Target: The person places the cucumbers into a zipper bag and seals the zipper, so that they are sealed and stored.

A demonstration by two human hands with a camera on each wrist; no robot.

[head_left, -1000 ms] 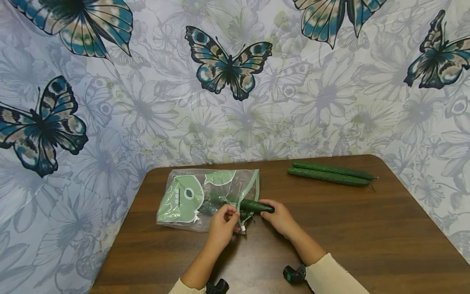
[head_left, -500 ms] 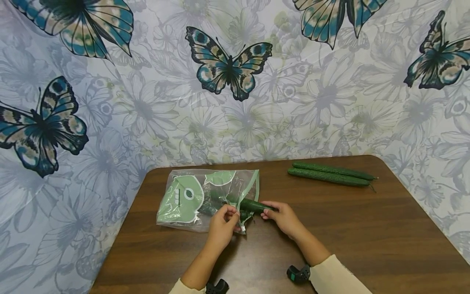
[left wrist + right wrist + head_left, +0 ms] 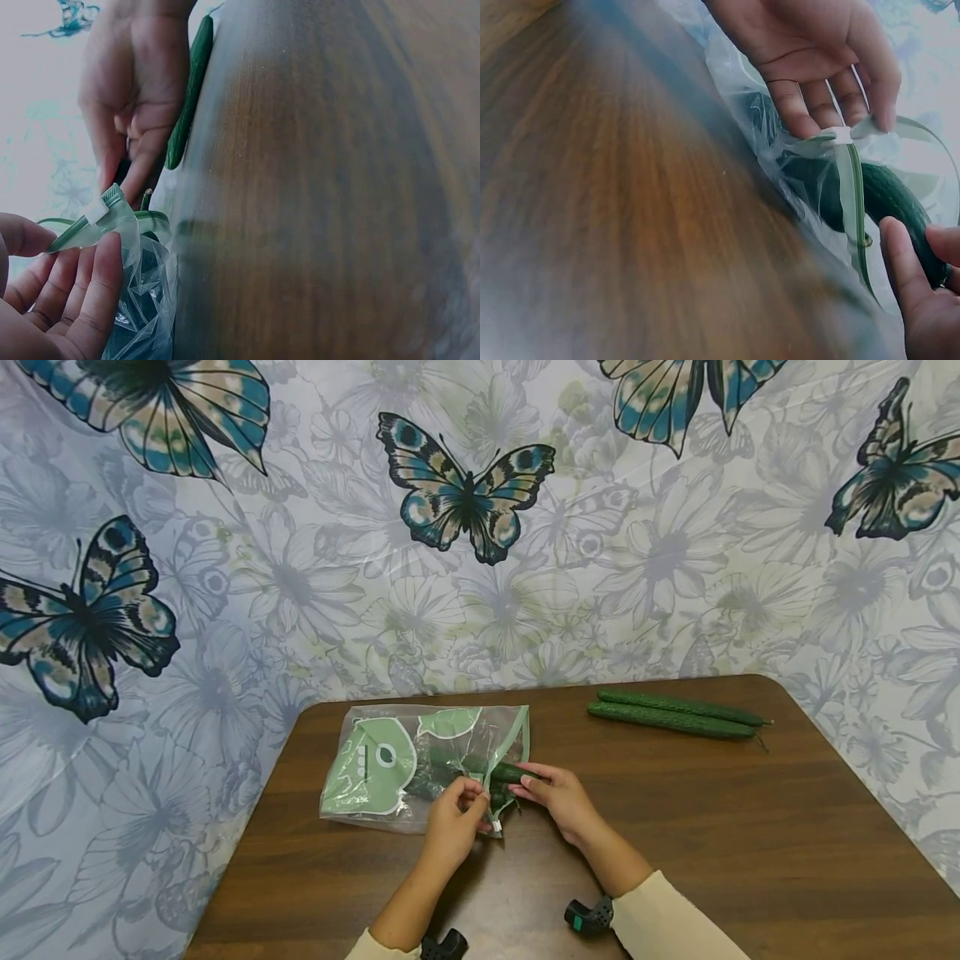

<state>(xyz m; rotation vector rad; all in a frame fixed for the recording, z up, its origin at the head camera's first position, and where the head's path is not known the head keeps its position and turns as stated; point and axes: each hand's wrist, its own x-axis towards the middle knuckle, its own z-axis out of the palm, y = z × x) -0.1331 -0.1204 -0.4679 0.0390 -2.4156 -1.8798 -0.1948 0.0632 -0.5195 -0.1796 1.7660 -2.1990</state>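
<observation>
A clear zip bag [image 3: 378, 768] with green print lies at the table's left, its mouth facing right. My left hand [image 3: 452, 827] pinches the near edge of that mouth, close to the white slider [image 3: 840, 135]. Partly inside the bag is a cucumber [image 3: 510, 772], whose outer end sticks out of the opening. My right hand [image 3: 561, 800] grips that end between thumb and fingers. Through the film, another dark green cucumber [image 3: 821, 191] shows beside it, with its stem [image 3: 146, 199] at the mouth.
Two long cucumbers [image 3: 675, 720] lie side by side at the back right of the brown wooden table [image 3: 712, 827]. A butterfly-printed cloth [image 3: 480, 618] hangs behind the table. Black wrist devices [image 3: 588, 917] sit at both wrists.
My right hand first shifted slightly right, then moved left toward the bag. Less of the cucumber now sticks out of the mouth. My left hand and the bag have stayed put.
</observation>
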